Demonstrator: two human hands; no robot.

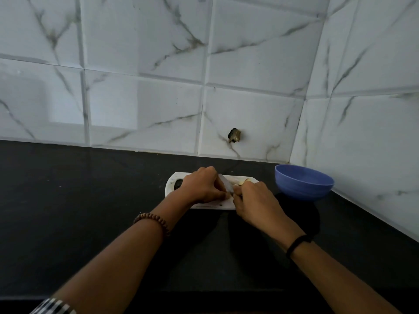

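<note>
A small white cutting board (171,182) lies on the black counter near the back wall. My left hand (203,185) rests curled on the board, its fingertips pinching a small pale piece that is mostly hidden. My right hand (254,200) grips a knife by its hidden handle; the grey blade (225,182) slants up and left between the two hands. A pale yellowish piece of food (246,181) lies on the board just beyond my right hand.
A blue plastic bowl (303,183) stands to the right of the board, close to the tiled corner. A dark handle hole (179,184) shows at the board's left end. The black counter (79,200) stretches left and toward me. A chipped hole (234,135) marks the wall tile.
</note>
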